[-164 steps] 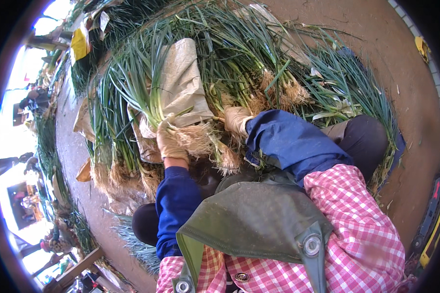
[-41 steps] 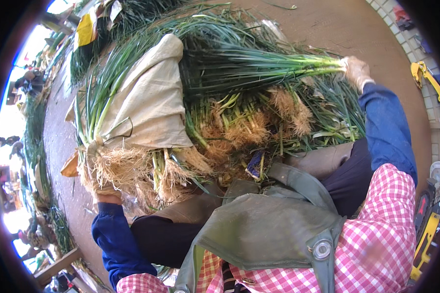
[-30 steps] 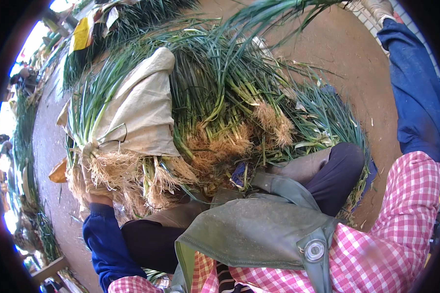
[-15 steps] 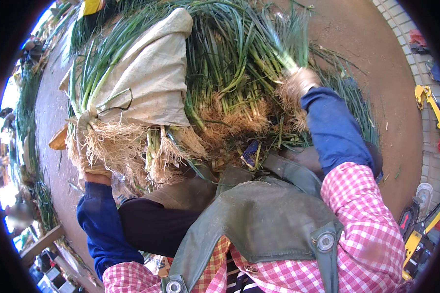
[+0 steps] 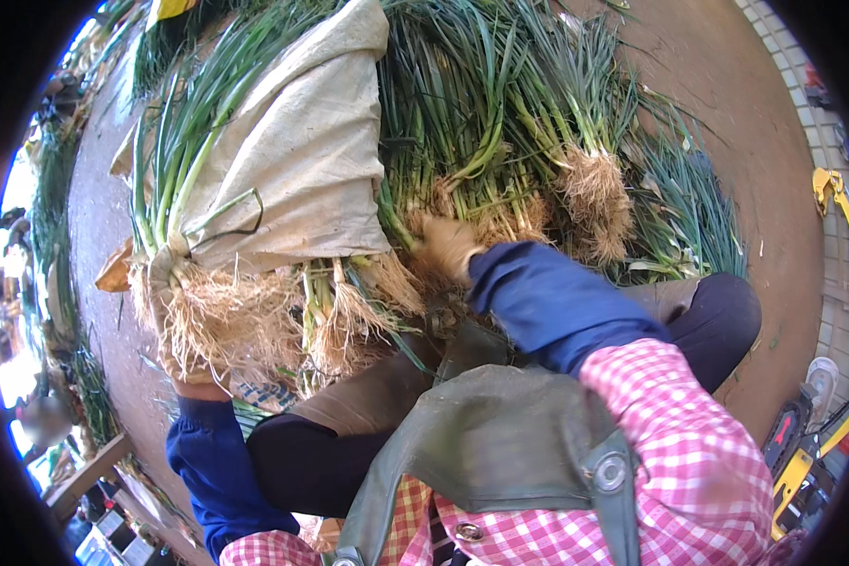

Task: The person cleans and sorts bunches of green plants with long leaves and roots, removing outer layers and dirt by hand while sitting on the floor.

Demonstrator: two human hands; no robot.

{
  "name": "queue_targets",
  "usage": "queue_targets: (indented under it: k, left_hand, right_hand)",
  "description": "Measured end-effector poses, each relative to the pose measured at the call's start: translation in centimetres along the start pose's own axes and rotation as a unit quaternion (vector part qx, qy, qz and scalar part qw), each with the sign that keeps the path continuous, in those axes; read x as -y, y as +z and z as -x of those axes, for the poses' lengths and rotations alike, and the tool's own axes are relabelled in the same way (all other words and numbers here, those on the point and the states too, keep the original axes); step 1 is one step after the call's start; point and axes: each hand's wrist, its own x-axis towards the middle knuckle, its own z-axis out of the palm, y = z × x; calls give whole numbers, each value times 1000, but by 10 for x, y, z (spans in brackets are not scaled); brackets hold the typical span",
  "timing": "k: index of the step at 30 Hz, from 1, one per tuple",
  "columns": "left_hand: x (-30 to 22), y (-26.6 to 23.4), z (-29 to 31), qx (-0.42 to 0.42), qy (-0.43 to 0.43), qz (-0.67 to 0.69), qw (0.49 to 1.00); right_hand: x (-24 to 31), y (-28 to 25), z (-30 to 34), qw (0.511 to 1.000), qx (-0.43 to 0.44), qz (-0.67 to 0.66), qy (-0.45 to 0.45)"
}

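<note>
A big pile of green onions (image 5: 500, 123) with pale stringy roots lies on the ground in front of me. A beige sack (image 5: 302, 179) is wrapped around the left part of the pile. My left hand (image 5: 191, 363), in a dirty glove, grips the rooty end of the sack-wrapped bundle (image 5: 217, 316) from below. My right hand (image 5: 448, 245), also gloved, presses into the roots at the middle of the pile, fingers buried among the stalks. Both arms wear blue sleeves.
A separate bunch of onions with a root ball (image 5: 599, 193) lies to the right of my right hand. Brown dirt ground (image 5: 745, 141) spreads to the right. Yellow and black tools (image 5: 811, 443) sit at the lower right. More greens and a wooden frame (image 5: 85, 472) line the left edge.
My right arm swung in from far right, where it held a bunch of onions high, and now rests in the roots at the pile's middle. My left hand kept its grip on the wrapped bundle.
</note>
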Motion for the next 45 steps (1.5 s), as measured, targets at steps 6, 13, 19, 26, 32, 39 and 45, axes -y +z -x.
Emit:
queue_targets:
  k: [6,13,19,26,32,39,45]
  left_hand:
    - [2,-6,-4,15,33,-26,999]
    - [6,-33,-6,25,75,-62,995]
    - [-2,-6,6,60,13,-36,997]
    - [-6,-6,51,66,-35,-45,996]
    - [-11,-11,65,60,-41,-47,996]
    - [-10,-14,75,59,-42,-37,997]
    - [-15,-4,82,55,-25,-37,997]
  right_hand:
    - [-21,132,-42,778,-426,460,-35]
    - [-14,46,-24,993,-96,-16,-70]
    - [-26,-86,-6,989,81,-124,-32]
    - [-108,-215,45,989,93,24,-110]
    - [-179,-349,149,967,15,-246,-68]
    - [-260,-354,247,784,-270,-553,-81]
    - [-285,-294,181,895,-167,-413,26]
